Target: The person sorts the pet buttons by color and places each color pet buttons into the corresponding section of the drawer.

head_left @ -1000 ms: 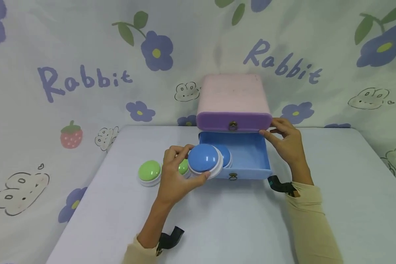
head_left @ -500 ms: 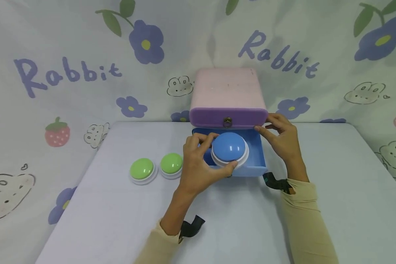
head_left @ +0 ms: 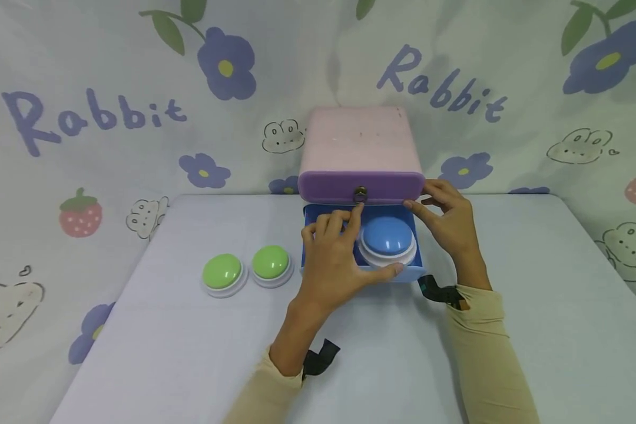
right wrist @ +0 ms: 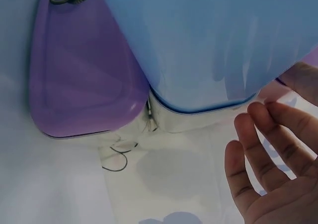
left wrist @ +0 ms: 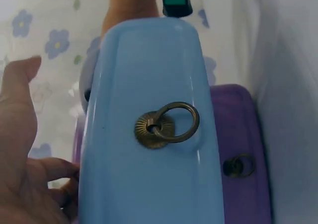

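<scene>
A round blue push button (head_left: 387, 237) on a white base sits in the right part of the pulled-out blue drawer (head_left: 417, 274). My left hand (head_left: 328, 256) is over the drawer's left part, fingers spread and thumb stretched along the front below the button; it hides much of the inside. In the left wrist view, the blue drawer front (left wrist: 149, 75) carries a brass ring pull (left wrist: 196, 122). At the right side of the pink drawer cabinet (head_left: 360, 141), my right hand (head_left: 450, 224) grips its front corner between thumb and fingers.
Two green push buttons, one outer (head_left: 222, 272) and one inner (head_left: 271, 262), stand on the white table (head_left: 138, 330) left of the drawer. The upper purple drawer (head_left: 328, 188) is closed; a lower purple drawer (right wrist: 79, 80) shows beneath. A patterned cloth (head_left: 275, 53) hangs behind.
My left hand has carried the blue push button rightward into the blue drawer and let go, its fingers now spread. The right hand stays at the cabinet corner. The head view has shifted slightly.
</scene>
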The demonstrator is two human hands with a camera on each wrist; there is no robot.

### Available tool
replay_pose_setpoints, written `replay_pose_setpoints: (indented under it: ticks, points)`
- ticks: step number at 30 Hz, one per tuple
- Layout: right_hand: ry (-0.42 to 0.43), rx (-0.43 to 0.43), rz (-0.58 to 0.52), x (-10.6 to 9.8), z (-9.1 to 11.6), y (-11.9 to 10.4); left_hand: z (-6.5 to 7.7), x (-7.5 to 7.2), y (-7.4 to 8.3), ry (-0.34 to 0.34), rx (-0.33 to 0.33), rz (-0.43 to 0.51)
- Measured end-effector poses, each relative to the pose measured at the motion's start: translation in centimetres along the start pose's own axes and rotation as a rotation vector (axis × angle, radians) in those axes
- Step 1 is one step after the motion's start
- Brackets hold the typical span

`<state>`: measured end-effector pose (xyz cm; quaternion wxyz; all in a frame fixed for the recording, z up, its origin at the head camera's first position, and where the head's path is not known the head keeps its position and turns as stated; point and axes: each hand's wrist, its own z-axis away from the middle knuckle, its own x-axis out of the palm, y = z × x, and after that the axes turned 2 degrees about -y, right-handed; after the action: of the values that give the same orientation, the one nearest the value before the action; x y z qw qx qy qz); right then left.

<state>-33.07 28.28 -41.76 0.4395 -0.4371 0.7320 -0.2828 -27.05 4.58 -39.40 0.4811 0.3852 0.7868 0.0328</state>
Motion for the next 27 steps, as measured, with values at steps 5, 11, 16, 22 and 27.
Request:
replay_pose_setpoints:
  ticks: [5, 11, 16, 22, 27]
  points:
    - [-0.001, -0.019, -0.026, 0.19, -0.23, -0.06, 0.02, -0.28, 0.43, -0.028, 0.035, -0.029]
    - [0.001, -0.011, -0.001, 0.21, -0.33, -0.08, 0.18, -0.41, 0.30, 0.016, 0.063, 0.040]
    - [-0.001, -0.006, 0.003, 0.24, -0.32, 0.03, 0.37, -0.55, 0.21, 0.018, 0.073, 0.059]
    - [-0.012, 0.008, 0.004, 0.23, -0.18, 0.14, 0.61, -0.70, 0.23, 0.021, 0.098, 0.104]
    - [-0.007, 0.019, 0.002, 0.05, -0.01, 0.11, 0.82, -0.98, 0.32, 0.002, 0.142, 0.161]
